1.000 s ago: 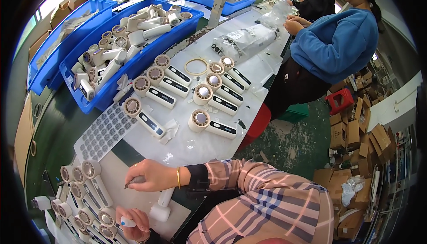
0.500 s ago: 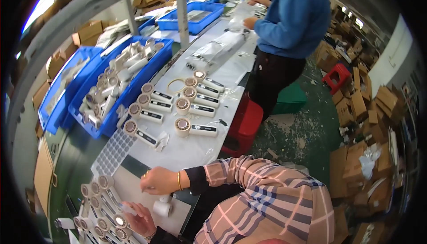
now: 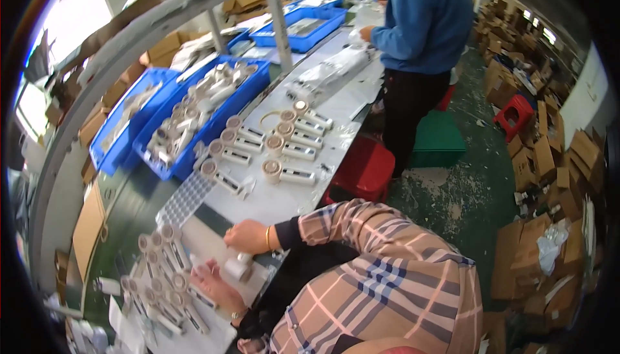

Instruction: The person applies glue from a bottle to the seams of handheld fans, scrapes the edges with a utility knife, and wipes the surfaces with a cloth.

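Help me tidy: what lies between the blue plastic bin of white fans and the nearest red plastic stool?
Chiefly two rows of white round-headed fans, in the head view.

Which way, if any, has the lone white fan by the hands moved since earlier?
No: the white fan keeps its place on the greyish mat, near its right edge; the camera view shifted.

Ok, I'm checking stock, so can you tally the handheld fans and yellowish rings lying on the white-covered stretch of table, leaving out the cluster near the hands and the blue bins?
Handheld fans, 4 in the left row and 5 in the right: 9
Yellowish ring: 1
Total: 10
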Tool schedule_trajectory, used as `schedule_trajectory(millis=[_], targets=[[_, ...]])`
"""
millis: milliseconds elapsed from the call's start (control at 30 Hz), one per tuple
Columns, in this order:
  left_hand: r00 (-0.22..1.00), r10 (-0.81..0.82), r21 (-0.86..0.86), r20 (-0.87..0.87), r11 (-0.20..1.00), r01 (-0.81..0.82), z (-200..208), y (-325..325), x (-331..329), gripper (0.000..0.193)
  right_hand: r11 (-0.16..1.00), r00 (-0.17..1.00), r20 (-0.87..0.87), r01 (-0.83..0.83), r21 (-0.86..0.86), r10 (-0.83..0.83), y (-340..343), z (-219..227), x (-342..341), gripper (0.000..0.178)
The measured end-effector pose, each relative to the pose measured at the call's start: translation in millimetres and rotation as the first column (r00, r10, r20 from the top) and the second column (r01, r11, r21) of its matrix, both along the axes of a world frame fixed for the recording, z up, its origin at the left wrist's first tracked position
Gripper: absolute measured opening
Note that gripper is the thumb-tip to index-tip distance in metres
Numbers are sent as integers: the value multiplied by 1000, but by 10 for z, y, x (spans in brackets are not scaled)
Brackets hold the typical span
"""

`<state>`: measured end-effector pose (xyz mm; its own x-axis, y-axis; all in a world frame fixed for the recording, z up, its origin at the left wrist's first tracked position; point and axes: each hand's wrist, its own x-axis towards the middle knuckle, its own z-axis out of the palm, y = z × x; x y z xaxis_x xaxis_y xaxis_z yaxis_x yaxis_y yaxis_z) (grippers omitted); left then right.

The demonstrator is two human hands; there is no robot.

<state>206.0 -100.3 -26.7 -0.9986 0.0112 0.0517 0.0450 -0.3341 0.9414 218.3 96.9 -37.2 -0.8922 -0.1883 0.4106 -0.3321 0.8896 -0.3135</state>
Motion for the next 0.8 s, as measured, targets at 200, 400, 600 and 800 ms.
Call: schedule_trajectory(millis=[200,400,600,800], targets=[[982,140,-286,-131,943,-172,-214,53,332,30,999,999,6,38,-20,-38,3,44,319,8],[995,61,-163,-82,984,-74,-134,150,308,27,982,995,-99,-27,-184,9,183,189,450,3],[985,45,-162,-168,984,-73,76,160,291,25,885,998,34,-23,-466,44,126,419,546,13],[987,85,-188,-134,976,-109,29,143,370,25,894,987,51,-115,-433,152,49,441,506,15]])
